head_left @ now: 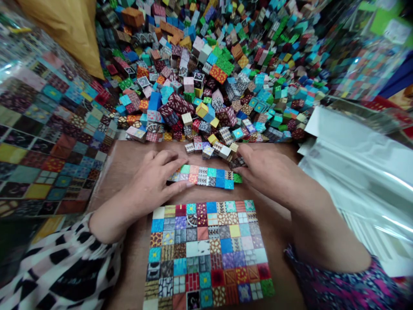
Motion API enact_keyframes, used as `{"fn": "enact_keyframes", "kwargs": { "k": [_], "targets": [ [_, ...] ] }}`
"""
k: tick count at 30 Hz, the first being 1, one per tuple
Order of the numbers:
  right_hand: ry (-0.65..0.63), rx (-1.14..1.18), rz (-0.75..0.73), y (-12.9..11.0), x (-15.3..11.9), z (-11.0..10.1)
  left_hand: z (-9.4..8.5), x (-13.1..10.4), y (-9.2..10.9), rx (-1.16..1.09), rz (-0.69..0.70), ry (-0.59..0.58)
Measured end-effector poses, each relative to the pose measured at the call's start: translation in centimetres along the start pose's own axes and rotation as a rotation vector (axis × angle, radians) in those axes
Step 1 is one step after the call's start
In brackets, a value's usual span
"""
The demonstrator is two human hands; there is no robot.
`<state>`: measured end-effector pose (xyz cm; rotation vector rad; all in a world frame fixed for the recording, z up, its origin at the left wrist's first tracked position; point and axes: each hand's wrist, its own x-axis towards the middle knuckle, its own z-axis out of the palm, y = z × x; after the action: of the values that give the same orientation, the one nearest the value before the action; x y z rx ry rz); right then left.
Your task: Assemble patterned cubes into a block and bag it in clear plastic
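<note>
My left hand [155, 176] rests over the left end of a short strip of patterned cubes [211, 177], two rows deep, with thumb and fingers closed on that end. At the strip's right end, my right hand [269, 172] pinches a dark patterned cube [238, 162] just behind the green cube. Nearer to me, a large flat block of many patterned cubes [206, 249] lies on the brown table [129, 267], apart from the strip.
A big heap of loose cubes [206, 77] fills the back. Wrapped cube sheets [48, 150] stand at the left beside a yellow bag [71, 30]. White plastic packaging [361, 172] lies at the right, with more wrapped cubes [368, 64] behind it.
</note>
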<state>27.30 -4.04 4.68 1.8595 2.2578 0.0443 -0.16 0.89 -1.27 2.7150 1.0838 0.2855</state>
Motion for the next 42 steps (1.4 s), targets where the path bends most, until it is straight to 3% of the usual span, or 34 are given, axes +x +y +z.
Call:
{"fn": "enact_keyframes", "kwargs": {
  "k": [42],
  "targets": [
    [0.035,0.019,0.014,-0.14,-0.10,0.41,0.01,0.13,0.01,0.003,0.028,0.024]
  ]
}}
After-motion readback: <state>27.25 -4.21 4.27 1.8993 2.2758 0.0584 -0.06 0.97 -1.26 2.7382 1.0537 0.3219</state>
